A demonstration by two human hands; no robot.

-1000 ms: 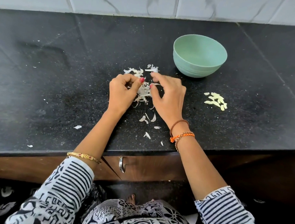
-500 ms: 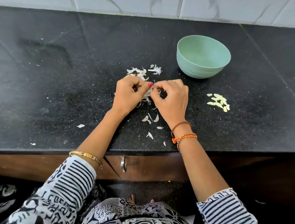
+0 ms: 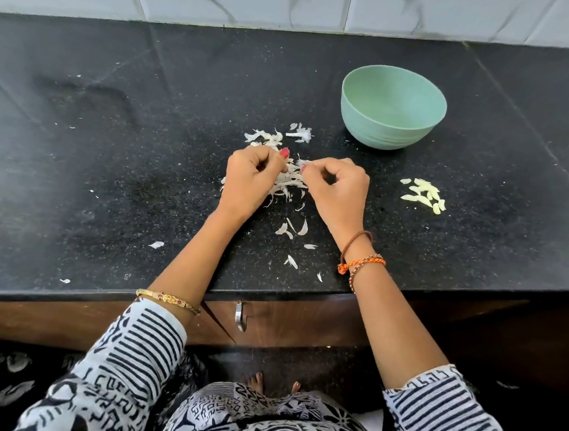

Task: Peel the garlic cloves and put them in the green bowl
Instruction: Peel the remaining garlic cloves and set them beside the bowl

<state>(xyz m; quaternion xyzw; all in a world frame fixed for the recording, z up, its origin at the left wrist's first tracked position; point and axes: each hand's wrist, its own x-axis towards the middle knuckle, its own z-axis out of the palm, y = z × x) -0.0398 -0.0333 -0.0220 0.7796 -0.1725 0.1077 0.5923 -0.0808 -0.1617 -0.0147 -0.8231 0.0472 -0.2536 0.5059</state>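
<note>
My left hand point(image 3: 250, 178) and my right hand point(image 3: 339, 187) are side by side on the black counter, fingers curled, over a heap of white garlic skins point(image 3: 287, 181). Their fingertips meet at the heap; whether they pinch a clove or only skin is hidden. The green bowl point(image 3: 393, 109) stands upright behind and to the right of my right hand; nothing shows inside it. A small pile of pale yellow peeled cloves point(image 3: 424, 196) lies on the counter right of my right hand, in front of the bowl.
Loose skins point(image 3: 290, 229) are scattered on the black counter point(image 3: 108, 172) between my wrists and toward its front edge. More skins point(image 3: 285, 136) lie behind my hands. A white tiled wall point(image 3: 295, 3) backs the counter. A drawer handle point(image 3: 240, 316) sits below the edge.
My right hand's fingers, stretched over the heap a second ago, have curled in. Both hands have closed together at the garlic skins and stay there.
</note>
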